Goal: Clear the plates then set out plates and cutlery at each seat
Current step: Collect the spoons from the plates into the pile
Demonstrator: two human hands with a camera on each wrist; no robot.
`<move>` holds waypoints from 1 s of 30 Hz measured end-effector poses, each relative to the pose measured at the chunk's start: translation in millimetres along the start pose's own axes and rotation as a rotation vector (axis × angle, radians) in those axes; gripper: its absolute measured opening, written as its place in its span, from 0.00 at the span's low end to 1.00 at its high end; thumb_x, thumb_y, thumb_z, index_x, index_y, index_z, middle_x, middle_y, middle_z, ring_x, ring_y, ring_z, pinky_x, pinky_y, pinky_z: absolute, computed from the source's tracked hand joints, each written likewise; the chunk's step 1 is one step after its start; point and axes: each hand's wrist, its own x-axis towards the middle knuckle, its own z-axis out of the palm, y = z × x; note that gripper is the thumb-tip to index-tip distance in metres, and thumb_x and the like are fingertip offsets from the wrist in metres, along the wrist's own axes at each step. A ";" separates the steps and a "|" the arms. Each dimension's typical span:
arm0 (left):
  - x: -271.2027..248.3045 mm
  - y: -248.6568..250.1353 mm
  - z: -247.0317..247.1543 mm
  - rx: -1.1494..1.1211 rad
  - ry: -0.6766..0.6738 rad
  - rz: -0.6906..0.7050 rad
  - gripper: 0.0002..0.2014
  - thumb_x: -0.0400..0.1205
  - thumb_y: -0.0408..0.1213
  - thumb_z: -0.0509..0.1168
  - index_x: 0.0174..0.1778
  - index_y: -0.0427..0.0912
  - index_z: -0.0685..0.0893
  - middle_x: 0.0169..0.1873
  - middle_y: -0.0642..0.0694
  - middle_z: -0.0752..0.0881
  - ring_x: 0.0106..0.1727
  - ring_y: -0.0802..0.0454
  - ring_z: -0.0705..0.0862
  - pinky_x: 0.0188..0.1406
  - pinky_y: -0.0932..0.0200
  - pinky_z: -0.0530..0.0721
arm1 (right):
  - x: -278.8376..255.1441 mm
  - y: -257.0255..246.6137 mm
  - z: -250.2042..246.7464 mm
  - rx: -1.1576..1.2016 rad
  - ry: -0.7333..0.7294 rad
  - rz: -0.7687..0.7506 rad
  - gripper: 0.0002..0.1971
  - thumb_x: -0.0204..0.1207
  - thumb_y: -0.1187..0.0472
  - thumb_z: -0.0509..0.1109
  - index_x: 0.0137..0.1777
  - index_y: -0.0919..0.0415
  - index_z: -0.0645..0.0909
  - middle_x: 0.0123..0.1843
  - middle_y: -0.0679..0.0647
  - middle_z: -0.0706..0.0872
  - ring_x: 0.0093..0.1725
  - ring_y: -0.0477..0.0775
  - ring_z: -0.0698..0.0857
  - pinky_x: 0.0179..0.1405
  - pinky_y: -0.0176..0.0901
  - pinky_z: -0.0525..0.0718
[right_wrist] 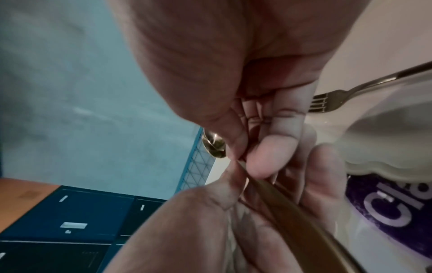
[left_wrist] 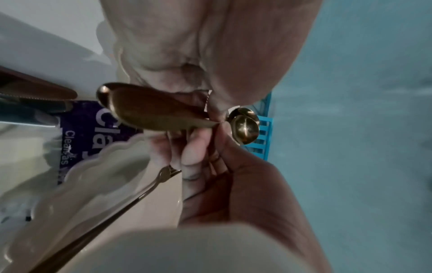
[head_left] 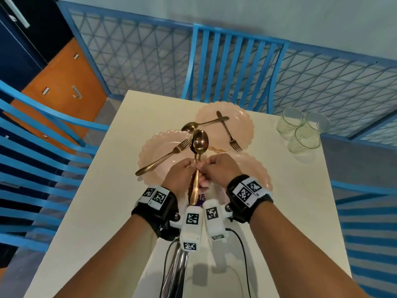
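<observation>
Here both hands meet over the white bench, close to the near plate. The left hand and the right hand are side by side, and each one has its grip curled tight on the thin handles of two gold spoons. The spoons lie one on top of the other, with the round ends pointing away from the person and the wide handle ends pointing back past the wrists. In the right wrist view a thumb and a finger pinch the thin handle between them.

Three pink plates with wavy edges sit close together in the middle of the bench. The left plate has a gold fork lying across it, with its handle sticking out over the rim. The far plate has another fork and a third spoon crossed on it; that spoon's bowl hangs off the plate's left side. The near plate is partly hidden under the right hand.

Three clear glasses stand in a bunch at the far right of the bench, well apart from the plates. A purple packet with white letters lies just under the near plate's edge. Blue chairs stand at the far side and at both sides of the bench
</observation>
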 end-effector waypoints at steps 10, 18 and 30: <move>10.4 0.3 -25.2 0.026 0.046 0.010 0.14 0.92 0.34 0.53 0.56 0.36 0.84 0.30 0.45 0.77 0.26 0.53 0.72 0.21 0.61 0.69 | 33.1 -17.7 -12.6 -0.453 0.078 -0.161 0.07 0.80 0.64 0.71 0.43 0.62 0.90 0.39 0.50 0.90 0.40 0.50 0.88 0.42 0.43 0.86; 39.1 23.7 -31.2 -0.052 0.181 0.012 0.14 0.92 0.38 0.54 0.56 0.35 0.83 0.27 0.48 0.75 0.22 0.56 0.70 0.16 0.64 0.68 | 138.2 -54.6 -29.3 -1.115 0.137 -0.376 0.16 0.86 0.67 0.65 0.70 0.61 0.83 0.67 0.60 0.85 0.67 0.64 0.84 0.66 0.57 0.85; 58.4 27.5 -49.4 -0.029 0.235 0.109 0.17 0.92 0.38 0.54 0.49 0.39 0.87 0.28 0.46 0.79 0.28 0.51 0.80 0.27 0.57 0.77 | 180.2 -55.3 -15.7 -1.335 0.162 -0.485 0.14 0.88 0.63 0.60 0.71 0.59 0.78 0.66 0.59 0.84 0.64 0.65 0.85 0.58 0.57 0.83</move>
